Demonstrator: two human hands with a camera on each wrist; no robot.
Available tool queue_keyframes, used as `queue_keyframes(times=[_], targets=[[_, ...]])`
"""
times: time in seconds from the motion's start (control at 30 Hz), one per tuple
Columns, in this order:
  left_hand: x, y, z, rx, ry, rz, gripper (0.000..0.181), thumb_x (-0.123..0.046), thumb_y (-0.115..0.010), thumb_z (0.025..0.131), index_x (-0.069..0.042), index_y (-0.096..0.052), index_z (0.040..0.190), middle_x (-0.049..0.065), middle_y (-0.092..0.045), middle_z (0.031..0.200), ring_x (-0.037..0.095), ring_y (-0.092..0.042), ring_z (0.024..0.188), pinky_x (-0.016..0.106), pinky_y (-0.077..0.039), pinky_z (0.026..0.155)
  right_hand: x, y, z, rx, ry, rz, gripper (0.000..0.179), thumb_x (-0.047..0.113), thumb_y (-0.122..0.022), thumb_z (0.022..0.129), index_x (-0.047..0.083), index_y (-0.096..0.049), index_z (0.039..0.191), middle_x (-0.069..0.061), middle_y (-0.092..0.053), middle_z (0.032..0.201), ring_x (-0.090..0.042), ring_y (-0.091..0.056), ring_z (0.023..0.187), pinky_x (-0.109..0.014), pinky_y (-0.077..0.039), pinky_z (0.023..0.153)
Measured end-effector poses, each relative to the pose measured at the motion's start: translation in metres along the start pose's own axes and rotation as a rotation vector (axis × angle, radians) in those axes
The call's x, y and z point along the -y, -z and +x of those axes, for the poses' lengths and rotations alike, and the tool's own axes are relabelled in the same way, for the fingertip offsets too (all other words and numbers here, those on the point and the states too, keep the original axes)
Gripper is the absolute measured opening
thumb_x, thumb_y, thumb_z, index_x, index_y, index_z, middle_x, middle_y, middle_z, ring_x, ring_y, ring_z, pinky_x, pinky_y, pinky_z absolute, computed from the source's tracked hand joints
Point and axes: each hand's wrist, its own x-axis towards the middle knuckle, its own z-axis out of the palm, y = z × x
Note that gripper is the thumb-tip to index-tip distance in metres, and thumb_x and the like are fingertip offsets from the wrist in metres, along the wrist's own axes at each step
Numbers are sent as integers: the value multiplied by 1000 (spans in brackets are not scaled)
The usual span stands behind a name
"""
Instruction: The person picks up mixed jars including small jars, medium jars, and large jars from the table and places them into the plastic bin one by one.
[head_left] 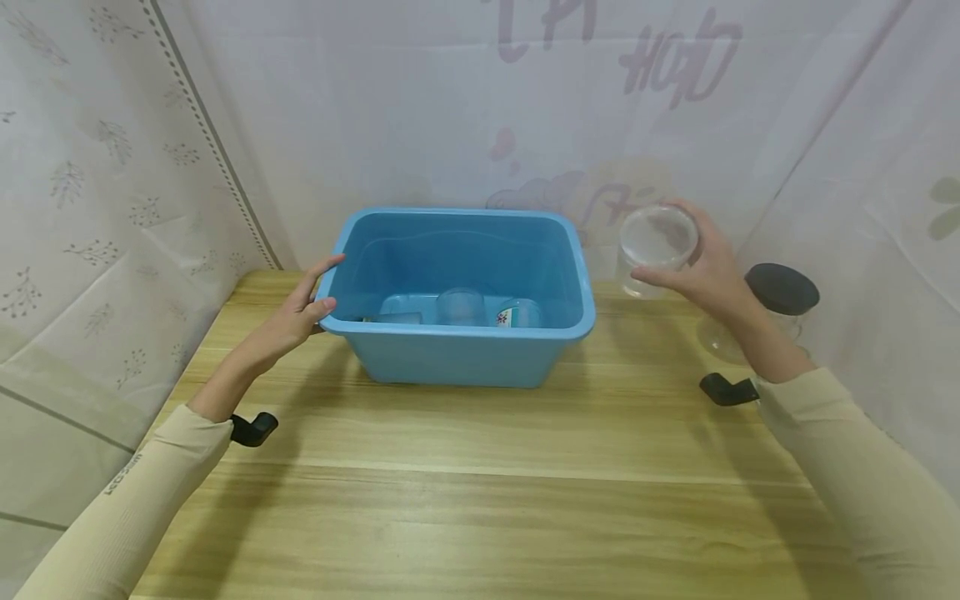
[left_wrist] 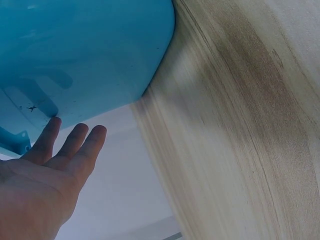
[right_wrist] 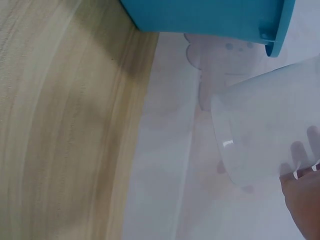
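A light-blue plastic tub [head_left: 457,354] stands on the wooden table. At its left end is my left hand [head_left: 288,321], thumb and index finger on the rim. In the left wrist view, the other fingers [left_wrist: 86,150] extend fairly straight by the tub's outer wall. Right of the tub, my right hand [head_left: 701,267] grips a clear round plastic container [head_left: 656,242] around its side, held up in the air. The right wrist view shows the container's smooth translucent wall [right_wrist: 265,120]. Inside the tub lie a clear round container [head_left: 461,307] and a clear one with a printed label [head_left: 517,314].
A clear jar with a dark lid [head_left: 782,288] stands at the right, partly hidden behind my right forearm. Patterned curtains [head_left: 420,108] hang behind and beside the wooden table [head_left: 465,500]. Another flat item [head_left: 397,317] in the tub is mostly hidden by its front rim.
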Motion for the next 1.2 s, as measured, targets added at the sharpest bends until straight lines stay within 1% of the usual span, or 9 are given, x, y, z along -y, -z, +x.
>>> queue_keyframes(times=[0.2,0.43,0.57,0.67,0.73,0.83,0.93,1.0,1.2], targets=[[0,0,0,5,-4,-5,63,-17,-41,111,-27,-9,165,2,15,167,40,-9,148,71,-29,105,24,-2,0,3,32,30,94,-5,-89,72,14,-44,152,-15,-48,142,-33,-47,117,-30,-44,86],[-1,0,-1,8,-9,-10,63,-17,-41,111,-27,-8,165,3,15,167,40,-6,148,72,-27,105,32,0,4,9,18,22,94,-3,-90,72,16,-44,152,-14,-48,143,-36,-46,120,-35,-45,91],[-1,0,-1,6,-6,-10,63,-18,-41,111,-29,-9,165,4,12,167,40,-22,141,69,-30,105,36,1,8,4,33,11,94,-4,-89,71,15,-44,151,-12,-48,143,-33,-46,120,-36,-44,92],[-1,-1,-1,3,-2,-13,63,-18,-41,111,-29,-9,165,3,11,167,38,-29,134,67,-31,105,39,1,10,-1,38,0,95,-4,-90,71,14,-43,152,-13,-48,143,-29,-46,119,-33,-43,91],[-1,-1,-1,1,2,-16,63,-17,-41,111,-28,-8,165,3,12,167,38,-24,138,68,-30,106,42,1,12,-3,36,-11,95,-2,-90,71,16,-43,152,-12,-48,143,-29,-46,119,-33,-43,92],[-1,-1,-1,4,14,-15,63,-17,-41,111,-28,-8,165,3,16,166,36,-9,148,69,-28,107,45,1,14,-5,42,-19,95,-1,-90,71,17,-44,152,-11,-48,143,-29,-46,120,-33,-43,93],[0,-1,0,7,21,-15,64,-18,-41,111,-28,-8,165,3,18,166,36,3,150,71,-25,107,49,0,17,-9,62,-13,94,-3,-90,70,17,-45,150,-10,-49,141,-27,-46,119,-32,-42,92],[0,-1,0,6,24,-12,64,-18,-41,111,-28,-8,165,3,18,166,35,4,150,70,-25,107,51,0,19,-15,80,-10,93,-4,-90,69,16,-47,149,-9,-50,140,-25,-47,118,-30,-43,90],[-2,-1,0,1,23,-22,64,-17,-41,111,-27,-7,165,2,18,166,38,-4,149,71,-25,107,44,0,29,-29,84,-69,95,1,-93,67,19,-49,148,-7,-50,139,-24,-48,116,-28,-44,89]])
